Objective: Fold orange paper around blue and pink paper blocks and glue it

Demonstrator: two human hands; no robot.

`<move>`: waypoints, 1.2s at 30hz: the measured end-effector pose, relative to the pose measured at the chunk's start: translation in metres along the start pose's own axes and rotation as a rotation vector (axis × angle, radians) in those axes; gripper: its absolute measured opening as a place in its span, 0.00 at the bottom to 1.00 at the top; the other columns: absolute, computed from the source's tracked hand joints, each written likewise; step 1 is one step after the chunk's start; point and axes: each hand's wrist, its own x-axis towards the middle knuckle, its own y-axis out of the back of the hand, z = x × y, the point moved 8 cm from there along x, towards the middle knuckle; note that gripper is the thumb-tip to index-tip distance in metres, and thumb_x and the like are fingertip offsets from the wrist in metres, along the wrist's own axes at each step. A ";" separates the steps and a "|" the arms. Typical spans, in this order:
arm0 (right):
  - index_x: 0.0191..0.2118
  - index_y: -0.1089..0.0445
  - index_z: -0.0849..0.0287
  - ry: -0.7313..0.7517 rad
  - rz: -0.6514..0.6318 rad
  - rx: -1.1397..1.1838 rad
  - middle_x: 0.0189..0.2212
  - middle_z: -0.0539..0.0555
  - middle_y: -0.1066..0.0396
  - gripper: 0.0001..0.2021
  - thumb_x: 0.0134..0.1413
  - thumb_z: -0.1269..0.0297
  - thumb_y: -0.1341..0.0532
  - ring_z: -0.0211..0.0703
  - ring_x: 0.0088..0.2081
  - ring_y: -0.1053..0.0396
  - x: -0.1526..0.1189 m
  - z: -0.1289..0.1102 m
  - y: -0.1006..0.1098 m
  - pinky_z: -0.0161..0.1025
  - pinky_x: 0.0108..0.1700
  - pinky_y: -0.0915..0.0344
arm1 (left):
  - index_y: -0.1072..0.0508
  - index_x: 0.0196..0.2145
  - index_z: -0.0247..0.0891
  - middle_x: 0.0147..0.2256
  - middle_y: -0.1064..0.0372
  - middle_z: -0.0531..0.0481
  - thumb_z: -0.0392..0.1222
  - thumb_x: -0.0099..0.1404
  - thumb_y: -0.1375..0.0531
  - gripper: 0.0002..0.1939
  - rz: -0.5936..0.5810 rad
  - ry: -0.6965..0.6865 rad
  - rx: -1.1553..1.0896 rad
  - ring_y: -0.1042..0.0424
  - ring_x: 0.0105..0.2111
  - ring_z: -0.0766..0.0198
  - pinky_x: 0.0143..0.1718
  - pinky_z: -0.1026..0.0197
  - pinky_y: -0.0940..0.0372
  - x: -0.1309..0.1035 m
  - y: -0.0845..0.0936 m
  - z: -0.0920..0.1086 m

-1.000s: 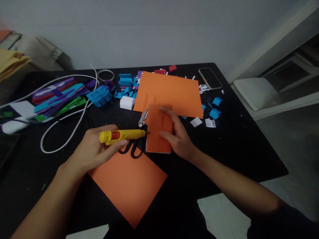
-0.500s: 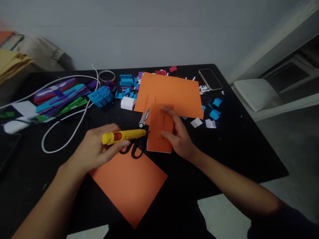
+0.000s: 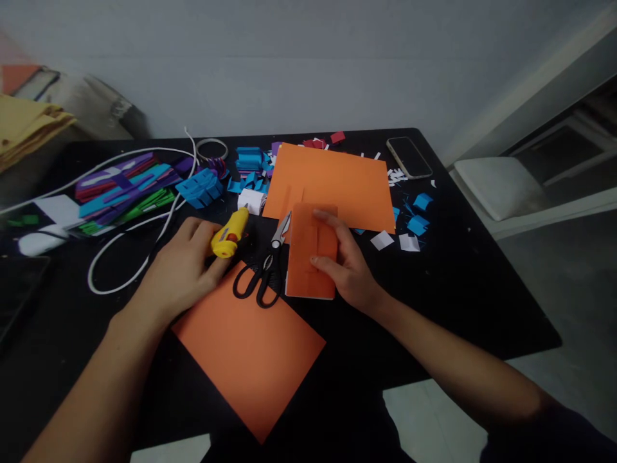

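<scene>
My left hand (image 3: 186, 263) is wrapped round a yellow glue gun (image 3: 231, 235), whose nozzle points up and away, left of the scissors. My right hand (image 3: 349, 263) holds a small orange folded card (image 3: 308, 254) by its right side, thumb and fingertips on its face. Black-handled scissors (image 3: 270, 263) lie between the hands, blades slightly apart beside the card. Nearer me is an orange sheet (image 3: 253, 350), partly under the scissor handles. A larger orange sheet (image 3: 337, 183) lies behind the card.
A white cable (image 3: 101, 257) loops over the black table's left side, near bundled coloured paper strips (image 3: 125, 186). Folded blue pieces (image 3: 200, 188) and a white piece (image 3: 249, 200) lie at the back. A phone (image 3: 409, 157) sits at the back right, near white paper squares (image 3: 382, 240) and blue scraps (image 3: 417, 224).
My left hand has drawn the glue gun left, away from the card, and its nozzle has swung from pointing right to pointing up. The scissors are now more fully visible. My right hand stays on the card.
</scene>
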 end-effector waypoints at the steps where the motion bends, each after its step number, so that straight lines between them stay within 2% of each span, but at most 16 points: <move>1: 0.65 0.38 0.44 -0.003 -0.008 -0.001 0.66 0.53 0.36 0.31 0.56 0.67 0.36 0.56 0.66 0.35 0.000 0.000 -0.001 0.58 0.69 0.37 | 0.30 0.49 0.40 0.46 0.34 0.41 0.53 0.72 0.45 0.16 -0.006 0.017 0.029 0.29 0.38 0.50 0.37 0.49 0.32 0.000 -0.004 -0.005; 7: 0.67 0.42 0.44 -0.037 -0.028 -0.022 0.66 0.54 0.35 0.32 0.58 0.65 0.36 0.56 0.64 0.32 -0.002 0.000 -0.003 0.58 0.66 0.32 | 0.28 0.50 0.39 0.44 0.32 0.37 0.42 0.63 0.39 0.17 0.057 -0.012 0.064 0.28 0.40 0.44 0.40 0.45 0.31 0.001 -0.019 -0.020; 9: 0.67 0.42 0.44 -0.041 -0.036 -0.014 0.66 0.54 0.35 0.32 0.58 0.65 0.37 0.56 0.64 0.32 -0.003 0.000 -0.004 0.58 0.65 0.32 | 0.27 0.51 0.38 0.45 0.31 0.35 0.40 0.61 0.39 0.19 0.062 -0.009 0.060 0.28 0.42 0.40 0.43 0.40 0.31 0.001 -0.019 -0.022; 11: 0.66 0.41 0.45 -0.031 -0.045 0.001 0.66 0.54 0.36 0.31 0.58 0.66 0.36 0.56 0.65 0.34 -0.003 0.000 -0.005 0.58 0.67 0.34 | 0.27 0.51 0.38 0.47 0.31 0.34 0.37 0.58 0.38 0.21 0.090 0.002 0.068 0.29 0.47 0.36 0.47 0.36 0.31 0.002 -0.012 -0.019; 13: 0.65 0.40 0.46 -0.023 -0.054 0.014 0.67 0.54 0.37 0.31 0.57 0.67 0.35 0.56 0.66 0.35 -0.004 0.000 -0.007 0.58 0.69 0.37 | 0.26 0.50 0.39 0.49 0.30 0.36 0.35 0.58 0.38 0.20 0.163 0.008 0.047 0.30 0.51 0.36 0.50 0.35 0.32 0.001 0.003 -0.006; 14: 0.65 0.40 0.46 -0.021 -0.060 0.017 0.67 0.55 0.37 0.31 0.57 0.67 0.34 0.56 0.67 0.36 -0.004 0.001 -0.008 0.58 0.70 0.38 | 0.26 0.49 0.39 0.49 0.30 0.38 0.34 0.61 0.39 0.17 0.215 0.013 0.008 0.30 0.52 0.38 0.52 0.37 0.32 0.000 0.012 0.003; 17: 0.66 0.40 0.47 -0.003 -0.093 0.004 0.66 0.56 0.37 0.32 0.58 0.67 0.33 0.55 0.67 0.36 -0.006 0.000 -0.012 0.57 0.70 0.38 | 0.24 0.46 0.41 0.47 0.29 0.44 0.35 0.70 0.42 0.10 0.297 -0.130 -0.133 0.27 0.48 0.50 0.49 0.48 0.31 -0.004 0.027 0.047; 20: 0.66 0.41 0.48 0.013 -0.117 -0.017 0.66 0.56 0.36 0.32 0.59 0.66 0.33 0.54 0.66 0.36 -0.009 -0.002 -0.016 0.56 0.69 0.36 | 0.24 0.54 0.42 0.49 0.28 0.42 0.37 0.73 0.41 0.14 0.257 -0.315 -0.110 0.28 0.49 0.50 0.49 0.47 0.33 -0.006 0.018 0.091; 22: 0.67 0.41 0.48 0.018 -0.121 -0.034 0.66 0.56 0.37 0.32 0.59 0.65 0.33 0.54 0.67 0.37 -0.010 -0.003 -0.017 0.55 0.69 0.36 | 0.26 0.57 0.39 0.51 0.28 0.38 0.38 0.74 0.41 0.16 0.265 -0.358 -0.075 0.29 0.49 0.48 0.49 0.46 0.34 -0.007 0.010 0.105; 26: 0.67 0.41 0.48 0.044 -0.129 -0.052 0.67 0.56 0.38 0.32 0.59 0.67 0.34 0.54 0.68 0.38 -0.012 -0.005 -0.019 0.56 0.70 0.38 | 0.26 0.58 0.34 0.53 0.29 0.33 0.39 0.75 0.41 0.16 0.275 -0.343 -0.056 0.31 0.50 0.45 0.48 0.44 0.36 -0.004 -0.001 0.109; 31: 0.68 0.42 0.48 0.047 -0.161 -0.068 0.67 0.56 0.37 0.32 0.60 0.67 0.34 0.54 0.68 0.37 -0.013 -0.004 -0.023 0.57 0.70 0.39 | 0.25 0.50 0.40 0.51 0.27 0.39 0.38 0.75 0.41 0.09 0.252 -0.308 -0.183 0.30 0.52 0.48 0.51 0.44 0.37 -0.002 0.002 0.107; 33: 0.68 0.42 0.48 0.057 -0.166 -0.092 0.67 0.56 0.37 0.32 0.61 0.66 0.33 0.54 0.68 0.37 -0.013 -0.004 -0.023 0.58 0.71 0.40 | 0.26 0.45 0.41 0.48 0.25 0.42 0.37 0.75 0.42 0.05 0.220 -0.302 -0.245 0.29 0.50 0.50 0.51 0.45 0.37 -0.001 0.004 0.108; 36: 0.68 0.42 0.48 0.079 -0.161 -0.118 0.68 0.56 0.38 0.32 0.61 0.66 0.33 0.54 0.68 0.38 -0.013 -0.005 -0.022 0.58 0.72 0.42 | 0.26 0.41 0.41 0.40 0.23 0.47 0.35 0.75 0.42 0.05 0.168 -0.281 -0.330 0.28 0.43 0.55 0.45 0.49 0.37 -0.001 0.005 0.107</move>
